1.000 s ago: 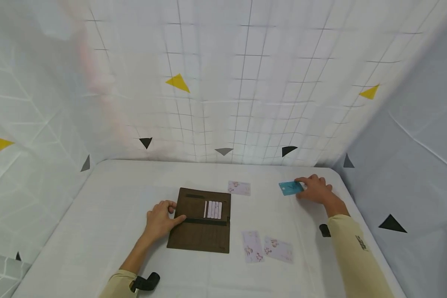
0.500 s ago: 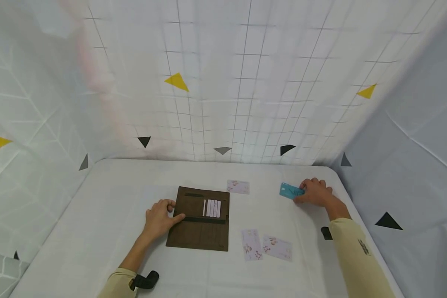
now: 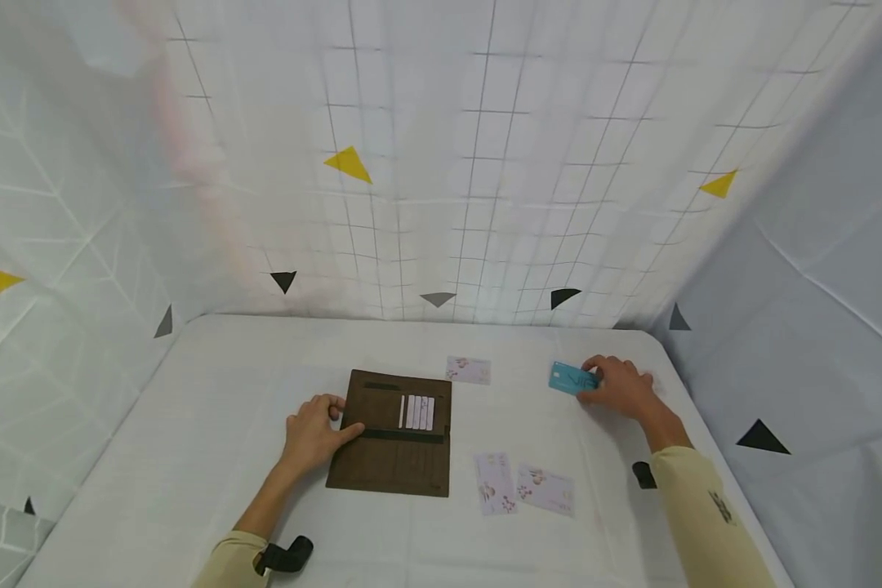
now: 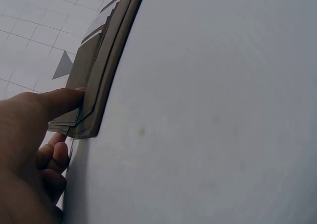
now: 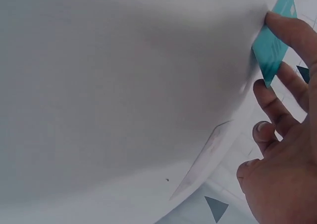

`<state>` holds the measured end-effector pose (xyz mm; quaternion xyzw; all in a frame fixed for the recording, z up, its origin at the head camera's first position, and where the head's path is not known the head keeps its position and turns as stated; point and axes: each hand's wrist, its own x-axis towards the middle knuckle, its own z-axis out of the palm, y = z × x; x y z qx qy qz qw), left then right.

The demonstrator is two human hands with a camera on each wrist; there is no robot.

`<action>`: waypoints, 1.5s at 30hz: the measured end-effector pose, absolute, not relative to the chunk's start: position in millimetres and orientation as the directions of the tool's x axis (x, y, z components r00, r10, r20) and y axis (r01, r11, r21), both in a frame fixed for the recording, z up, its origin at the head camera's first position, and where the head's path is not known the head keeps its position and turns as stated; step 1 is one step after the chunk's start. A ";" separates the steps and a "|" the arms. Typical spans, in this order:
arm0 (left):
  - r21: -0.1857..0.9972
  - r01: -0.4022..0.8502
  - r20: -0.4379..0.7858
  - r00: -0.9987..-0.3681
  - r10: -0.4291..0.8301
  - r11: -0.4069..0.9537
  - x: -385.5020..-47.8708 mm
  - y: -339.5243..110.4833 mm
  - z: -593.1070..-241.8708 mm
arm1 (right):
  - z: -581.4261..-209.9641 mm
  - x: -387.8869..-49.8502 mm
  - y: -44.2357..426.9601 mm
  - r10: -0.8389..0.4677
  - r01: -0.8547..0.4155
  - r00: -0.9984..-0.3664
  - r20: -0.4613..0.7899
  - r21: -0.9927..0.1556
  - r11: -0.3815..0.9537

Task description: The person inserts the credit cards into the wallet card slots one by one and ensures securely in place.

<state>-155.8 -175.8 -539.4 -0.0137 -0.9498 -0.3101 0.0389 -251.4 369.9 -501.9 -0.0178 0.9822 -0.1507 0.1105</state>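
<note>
A brown wallet (image 3: 388,469) lies unfolded on the white table, with several pale cards in its slots (image 3: 420,413). My left hand (image 3: 314,434) grips its left edge, the thumb on the inner face and the other fingers at the side; the left wrist view shows them curled by the wallet's edge (image 4: 94,105). At the right, my right hand (image 3: 621,388) pinches a teal card (image 3: 569,378) marked "VIP" by its right end, between thumb and fingers. In the right wrist view the teal card (image 5: 275,43) stands tilted above the table.
A pale flowered card (image 3: 468,370) lies behind the wallet. Two similar cards, one upright (image 3: 496,483) and one slanted (image 3: 546,492), lie to the wallet's right. Under the right hand, another pale card (image 5: 200,162) shows on the table. White sheets hang around the table.
My right hand has shifted its grip on the teal card, which has turned slightly and now shows its lettering. The left hand and the wallet stay in place.
</note>
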 end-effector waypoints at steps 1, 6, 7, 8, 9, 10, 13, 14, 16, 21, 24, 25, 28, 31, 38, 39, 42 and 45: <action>0.587 0.050 0.085 -0.996 0.000 0.808 -155.6 -175.6 -539.8 | -502.2 -250.0 369.6 -0.071 -0.008 -0.975 -0.210 -0.288 0.958; 0.584 0.041 0.092 -0.996 -0.016 0.811 -156.9 -174.5 -541.8 | -503.6 -243.2 368.7 -0.078 -0.022 -0.972 -0.224 -0.242 0.970; 0.584 0.040 0.094 -0.995 -0.019 0.811 -157.3 -174.4 -541.9 | -503.6 -241.9 368.7 -0.077 -0.022 -0.971 -0.227 -0.237 0.971; 0.585 0.038 0.095 -0.995 -0.022 0.810 -157.5 -174.1 -541.8 | -503.8 -240.7 369.0 -0.078 -0.023 -0.970 -0.230 -0.231 0.973; 0.584 0.037 0.096 -0.995 -0.024 0.811 -157.5 -173.9 -541.5 | -504.2 -239.9 369.3 -0.077 -0.023 -0.970 -0.232 -0.227 0.974; 0.583 0.036 0.097 -0.995 -0.026 0.812 -157.5 -173.7 -541.4 | -504.4 -238.9 369.6 -0.078 -0.024 -0.969 -0.235 -0.224 0.974; 0.581 0.029 0.091 -0.995 -0.029 0.813 -156.5 -172.7 -541.1 | -505.5 -236.2 370.6 -0.079 -0.029 -0.970 -0.229 -0.214 0.976; 0.580 0.027 0.089 -0.996 -0.030 0.814 -156.1 -172.1 -541.0 | -505.9 -235.1 370.7 -0.078 -0.030 -0.972 -0.223 -0.210 0.977; 0.579 0.024 0.086 -0.996 -0.031 0.815 -155.3 -171.3 -540.8 | -506.3 -232.5 370.9 -0.084 -0.042 -0.975 -0.204 -0.206 0.978; 0.568 0.025 0.091 -0.995 -0.032 0.822 -153.9 -169.2 -539.6 | -504.8 -224.4 368.0 -0.105 -0.074 -0.987 -0.125 -0.230 0.970; 0.557 0.028 0.100 -0.994 -0.034 0.830 -154.0 -168.5 -539.7 | -502.4 -220.0 365.1 -0.118 -0.094 -0.989 -0.083 -0.254 0.963; 0.555 0.028 0.101 -0.994 -0.034 0.831 -154.2 -168.6 -539.8 | -501.7 -219.0 364.1 -0.121 -0.099 -0.990 -0.074 -0.256 0.962; 0.553 0.027 0.102 -0.994 -0.036 0.832 -154.8 -168.5 -540.4 | -499.6 -216.9 361.0 -0.131 -0.112 -0.990 -0.057 -0.258 0.960; 0.553 0.028 0.101 -0.994 -0.034 0.833 -154.8 -168.6 -540.2 | -499.0 -216.0 358.2 -0.133 -0.116 -0.990 -0.052 -0.259 0.959; 0.559 0.021 0.095 -0.995 -0.039 0.829 -153.6 -167.3 -538.7 | -500.3 -214.4 352.2 -0.153 -0.139 -0.987 -0.039 -0.243 0.960; 0.558 0.020 0.094 -0.995 -0.039 0.829 -153.4 -167.2 -538.4 | -500.4 -213.9 350.8 -0.155 -0.142 -0.987 -0.036 -0.243 0.960; 0.555 0.021 0.091 -0.995 -0.036 0.831 -153.6 -167.6 -538.4 | -500.3 -212.3 344.4 -0.171 -0.158 -0.985 -0.028 -0.254 0.954; 0.555 0.022 0.095 -0.995 -0.037 0.831 -154.2 -168.1 -538.3 | -499.0 -209.5 332.9 -0.195 -0.183 -0.981 -0.018 -0.269 0.946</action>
